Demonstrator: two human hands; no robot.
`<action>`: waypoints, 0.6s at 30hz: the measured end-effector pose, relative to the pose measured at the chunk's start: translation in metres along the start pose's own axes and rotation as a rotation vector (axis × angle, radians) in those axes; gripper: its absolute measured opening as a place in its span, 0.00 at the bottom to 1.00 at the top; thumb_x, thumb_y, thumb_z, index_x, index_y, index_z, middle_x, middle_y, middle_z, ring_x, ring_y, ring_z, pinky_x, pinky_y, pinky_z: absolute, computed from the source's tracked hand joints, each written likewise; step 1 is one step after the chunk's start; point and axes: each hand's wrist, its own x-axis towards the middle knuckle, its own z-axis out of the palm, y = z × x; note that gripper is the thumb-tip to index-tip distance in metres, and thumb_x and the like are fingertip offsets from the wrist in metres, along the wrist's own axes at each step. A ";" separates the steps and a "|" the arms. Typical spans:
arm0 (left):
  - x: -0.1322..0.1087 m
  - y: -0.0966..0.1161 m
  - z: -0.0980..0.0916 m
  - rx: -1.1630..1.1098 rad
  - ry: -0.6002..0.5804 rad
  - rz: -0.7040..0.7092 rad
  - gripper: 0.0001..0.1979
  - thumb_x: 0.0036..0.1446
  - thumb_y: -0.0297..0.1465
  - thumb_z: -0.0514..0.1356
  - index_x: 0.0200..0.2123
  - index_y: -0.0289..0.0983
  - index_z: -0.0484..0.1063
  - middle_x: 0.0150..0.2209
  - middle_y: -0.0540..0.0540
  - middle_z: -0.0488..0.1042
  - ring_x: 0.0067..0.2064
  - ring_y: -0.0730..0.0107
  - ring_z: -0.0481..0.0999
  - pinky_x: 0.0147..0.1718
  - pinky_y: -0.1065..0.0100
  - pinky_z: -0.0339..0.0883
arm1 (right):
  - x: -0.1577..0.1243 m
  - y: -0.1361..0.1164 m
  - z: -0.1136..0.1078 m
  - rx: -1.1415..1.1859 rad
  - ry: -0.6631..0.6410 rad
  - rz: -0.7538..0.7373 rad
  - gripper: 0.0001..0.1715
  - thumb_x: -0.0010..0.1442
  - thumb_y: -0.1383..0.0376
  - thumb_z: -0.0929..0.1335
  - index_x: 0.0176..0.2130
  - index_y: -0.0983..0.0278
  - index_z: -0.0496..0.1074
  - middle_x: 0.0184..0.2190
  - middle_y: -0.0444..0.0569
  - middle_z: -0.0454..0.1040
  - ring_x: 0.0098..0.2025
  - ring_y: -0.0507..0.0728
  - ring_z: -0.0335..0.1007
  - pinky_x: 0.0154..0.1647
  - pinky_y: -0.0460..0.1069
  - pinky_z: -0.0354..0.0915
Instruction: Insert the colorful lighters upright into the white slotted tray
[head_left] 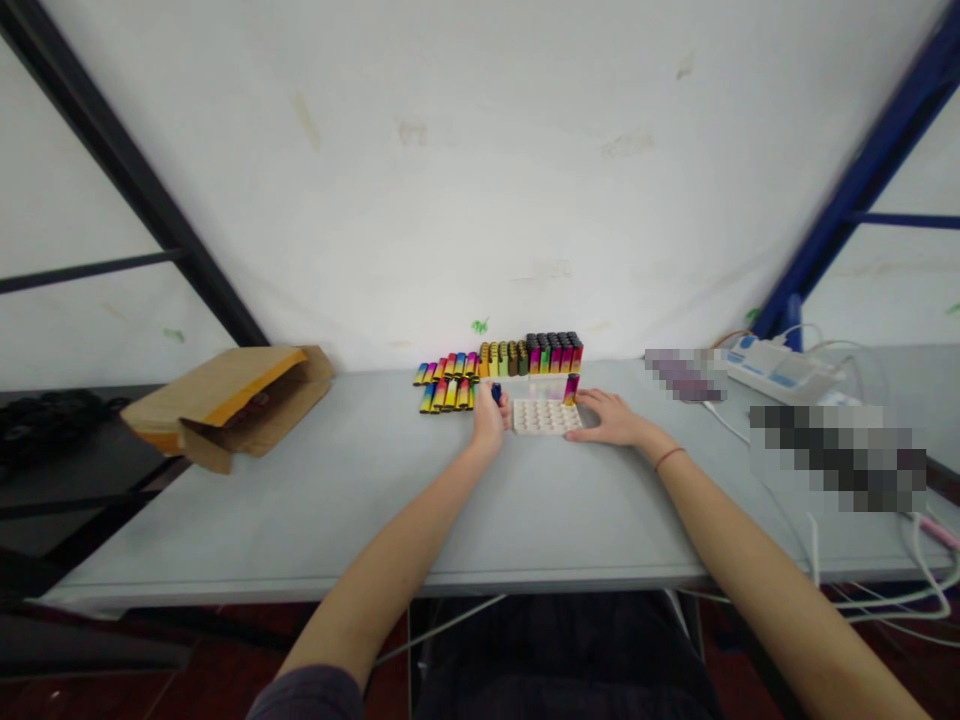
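My left hand [490, 420] is closed around a small cylinder [496, 392] with a dark blue end showing above the fingers; the rest of it is hidden. It is just left of a white tray [546, 430] with rows of round holes. My right hand [609, 418] grips the right end of this tray, thumb at the front corner and fingers at the back. One purple-and-yellow cylinder [571, 389] stands upright in the tray's back right corner, beside my right fingertips.
Behind the tray stand upright black-topped cylinders [555, 352] and yellow-to-green ones [503, 357]. Several colourful cylinders [448, 396] lie in two rows at left. An open brown paper bag [225, 400] lies far left. A power strip [780, 370] and cables are at right, before the wall [480, 180].
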 end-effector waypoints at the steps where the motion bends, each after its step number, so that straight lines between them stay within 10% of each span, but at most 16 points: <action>1: 0.000 -0.001 0.000 -0.006 -0.005 0.008 0.27 0.69 0.47 0.48 0.19 0.41 0.52 0.14 0.58 0.45 0.15 0.79 0.42 0.15 0.75 0.36 | 0.000 0.000 0.000 0.000 -0.002 0.003 0.57 0.55 0.32 0.71 0.69 0.63 0.67 0.72 0.64 0.64 0.74 0.76 0.56 0.74 0.70 0.51; 6: 0.002 -0.005 -0.003 0.018 -0.053 -0.006 0.32 0.64 0.61 0.50 0.20 0.42 0.51 0.14 0.59 0.44 0.15 0.80 0.43 0.14 0.75 0.37 | 0.001 0.004 0.002 0.002 -0.002 -0.002 0.57 0.55 0.31 0.71 0.69 0.62 0.68 0.72 0.64 0.64 0.74 0.77 0.57 0.73 0.71 0.52; 18: 0.006 -0.009 -0.003 0.081 -0.087 -0.019 0.25 0.68 0.47 0.48 0.21 0.42 0.52 0.14 0.58 0.45 0.15 0.79 0.43 0.15 0.75 0.38 | 0.002 0.005 0.003 0.007 0.005 -0.012 0.57 0.54 0.31 0.71 0.70 0.60 0.67 0.72 0.62 0.64 0.74 0.77 0.57 0.73 0.70 0.52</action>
